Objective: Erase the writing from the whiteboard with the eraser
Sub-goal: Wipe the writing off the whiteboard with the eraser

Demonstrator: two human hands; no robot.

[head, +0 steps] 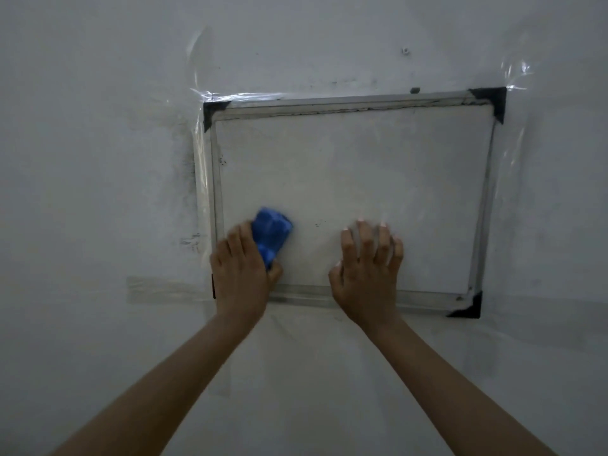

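Observation:
A small whiteboard (pixel 355 166) with a metal frame and black corner caps is taped to a pale wall. Its surface looks almost blank, with faint specks near the left edge and near the lower middle. My left hand (pixel 241 271) grips a blue eraser (pixel 271 235) and presses it on the board's lower left corner. My right hand (pixel 368 268) lies flat on the board's lower middle, fingers spread, holding nothing. The board's bottom left corner is hidden behind my left hand.
Clear tape (pixel 513 77) runs around the board's top and sides. Dark smudges (pixel 189 159) mark the wall left of the frame. A strip of tape (pixel 164 287) lies on the wall at the lower left. A small screw (pixel 405 51) sits above the board.

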